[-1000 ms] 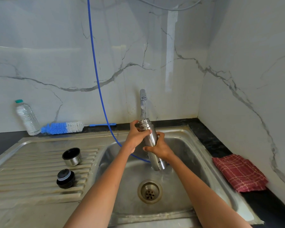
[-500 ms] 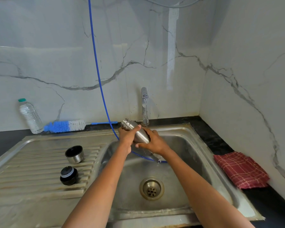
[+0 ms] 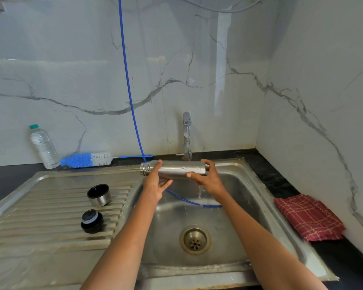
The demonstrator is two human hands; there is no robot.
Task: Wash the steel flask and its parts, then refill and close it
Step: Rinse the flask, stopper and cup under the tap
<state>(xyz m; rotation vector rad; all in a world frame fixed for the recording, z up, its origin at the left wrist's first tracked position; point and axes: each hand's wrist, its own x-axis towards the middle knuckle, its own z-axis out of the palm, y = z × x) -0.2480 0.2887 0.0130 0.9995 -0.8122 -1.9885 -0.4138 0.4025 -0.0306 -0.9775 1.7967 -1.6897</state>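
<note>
Head view: steel flask [image 3: 174, 169] held horizontal under the running tap [image 3: 187, 135], over the sink's [image 3: 260, 206] back edge. Left hand [image 3: 155, 183] grip closed round the neck end, right hand [image 3: 208, 178] round the base. Outside rinse underway. Cup [image 3: 98, 195] and stopper [image 3: 92, 221] wait on the drainboard (washed or not, cannot tell). Refill and closing remain.
</note>
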